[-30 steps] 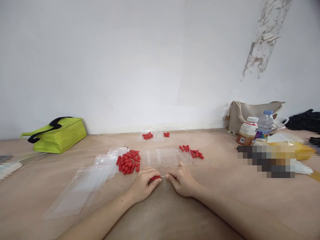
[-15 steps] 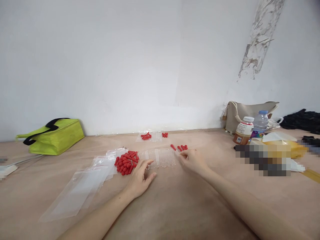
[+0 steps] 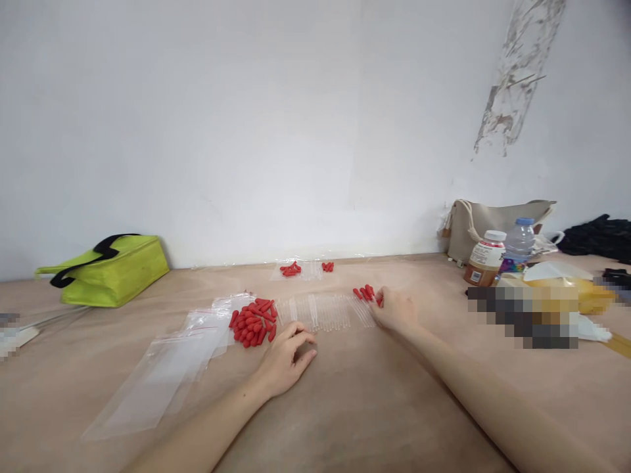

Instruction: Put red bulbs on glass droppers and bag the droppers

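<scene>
R hand (image 3: 396,308) moved to red-capped tubes (image 3: 365,303), L hand (image 3: 287,358) nr red bulbs (image 3: 252,323)

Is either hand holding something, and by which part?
The left hand holds nothing. The right hand is at the red-tipped tubes; whether it grips one, or where, is hidden.

Glossy plast. bags (image 3: 142,381) – bulbs (image 3: 250,324) w/ matt surf.
</scene>
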The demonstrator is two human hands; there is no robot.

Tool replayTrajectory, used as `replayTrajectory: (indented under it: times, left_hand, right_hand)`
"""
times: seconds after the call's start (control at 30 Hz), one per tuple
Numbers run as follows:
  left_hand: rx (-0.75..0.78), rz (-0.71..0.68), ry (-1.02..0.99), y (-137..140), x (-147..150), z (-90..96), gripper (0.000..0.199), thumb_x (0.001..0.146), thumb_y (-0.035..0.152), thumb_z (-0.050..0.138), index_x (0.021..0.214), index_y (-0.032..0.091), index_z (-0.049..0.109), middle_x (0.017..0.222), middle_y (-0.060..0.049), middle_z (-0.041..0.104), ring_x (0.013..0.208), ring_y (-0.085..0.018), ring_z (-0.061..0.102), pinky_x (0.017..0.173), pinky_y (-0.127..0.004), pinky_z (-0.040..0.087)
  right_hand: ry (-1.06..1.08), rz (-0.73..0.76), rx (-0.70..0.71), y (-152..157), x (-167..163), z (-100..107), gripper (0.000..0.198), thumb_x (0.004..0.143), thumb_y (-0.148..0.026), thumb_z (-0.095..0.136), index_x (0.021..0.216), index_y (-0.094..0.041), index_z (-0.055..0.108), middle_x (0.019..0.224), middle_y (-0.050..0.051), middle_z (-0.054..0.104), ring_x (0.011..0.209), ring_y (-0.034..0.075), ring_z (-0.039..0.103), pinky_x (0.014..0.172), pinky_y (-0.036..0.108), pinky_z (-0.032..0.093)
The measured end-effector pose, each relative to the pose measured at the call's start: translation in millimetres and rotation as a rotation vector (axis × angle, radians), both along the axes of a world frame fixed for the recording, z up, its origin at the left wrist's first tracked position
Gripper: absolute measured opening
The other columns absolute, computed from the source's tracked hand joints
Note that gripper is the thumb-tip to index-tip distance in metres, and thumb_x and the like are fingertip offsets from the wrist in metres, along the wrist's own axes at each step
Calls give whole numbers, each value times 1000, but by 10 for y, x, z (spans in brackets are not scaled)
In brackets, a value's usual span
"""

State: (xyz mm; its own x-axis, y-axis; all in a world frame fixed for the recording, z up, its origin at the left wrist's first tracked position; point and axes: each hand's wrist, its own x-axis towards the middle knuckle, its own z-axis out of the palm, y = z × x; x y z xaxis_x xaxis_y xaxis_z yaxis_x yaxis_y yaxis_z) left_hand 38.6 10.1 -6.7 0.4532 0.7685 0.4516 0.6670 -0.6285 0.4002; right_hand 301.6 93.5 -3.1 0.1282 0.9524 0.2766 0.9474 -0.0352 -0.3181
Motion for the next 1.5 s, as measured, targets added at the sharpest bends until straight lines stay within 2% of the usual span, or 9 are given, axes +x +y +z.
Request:
replayTrajectory:
  times: [0.17, 0.5, 0.67, 0.83, 0.97, 1.1, 1.23, 1.4, 1.5]
  left_hand:
    - [-13, -3, 4, 1, 7, 11, 11, 79, 17, 50, 87, 21, 58, 94, -4, 52, 84, -17, 51, 74, -30, 43]
    - [-22, -4, -1, 1, 5, 7, 11, 79, 20, 49, 85, 21, 59, 93, -4, 52, 83, -17, 51, 73, -30, 43]
    - [-18, -5, 4, 3, 11, 13, 11, 80, 20, 49, 84, 21, 59, 93, -4, 53, 83, -17, 52, 74, -30, 43]
    - [-34, 0, 2, -1, 10, 21, 11, 79, 19, 50, 84, 21, 59, 94, -4, 53, 83, -17, 52, 73, -30, 43]
    - [-18, 13, 8, -2, 10, 20, 10, 80, 21, 50, 83, 21, 60, 93, -4, 54, 83, -18, 51, 73, -31, 42]
    - [65, 110, 25, 17, 25, -20, 8, 77, 24, 54, 79, 21, 61, 87, -4, 56, 84, -20, 50, 78, -37, 39]
    - [108, 264, 53, 89, 2, -22, 9, 76, 27, 55, 78, 22, 62, 84, -3, 57, 84, -22, 50, 76, -38, 37]
    - [184, 505, 248, 248, -228, 182, 12, 76, 30, 54, 82, 24, 62, 91, -5, 58, 92, -25, 49, 78, -41, 32]
    - [90, 614, 333, 313, -431, 334, 15, 74, 36, 54, 77, 23, 61, 90, -5, 59, 93, -26, 49, 78, -39, 33]
  right_hand:
    - [-9, 66, 62, -45, -28, 7, 18, 75, -27, 43, 82, -22, 59, 82, 3, 65, 80, 18, 57, 71, 31, 28]
    - [-30, 106, -24, -38, -74, -7, 25, 77, -27, 42, 67, -22, 65, 76, 4, 66, 77, 19, 58, 73, 32, 29]
    - [-79, 61, 10, -47, -92, 0, 25, 79, -27, 41, 77, -23, 66, 78, 5, 67, 79, 20, 58, 75, 35, 27]
    - [-179, 57, 36, -54, -147, 8, 39, 85, -32, 33, 72, -19, 67, 76, 10, 66, 77, 23, 58, 76, 38, 24]
    - [-216, 25, 31, -40, -183, 28, 40, 85, -35, 32, 73, -15, 66, 72, 11, 65, 74, 23, 58, 76, 38, 25]
    - [-247, 26, -1, -45, -214, 74, 36, 84, -32, 34, 78, -14, 64, 72, 11, 65, 70, 22, 59, 77, 39, 24]
    - [-240, 29, -83, -86, -237, 149, 32, 82, -30, 37, 78, -13, 63, 81, 14, 65, 79, 25, 58, 75, 38, 26]
    - [-205, 39, -144, -118, -223, 216, 30, 82, -30, 37, 79, -14, 62, 87, 14, 64, 82, 26, 57, 75, 39, 27]
    - [-212, 49, -152, -103, -213, 203, 32, 84, -30, 35, 79, -14, 62, 86, 14, 64, 82, 26, 57, 76, 41, 26]
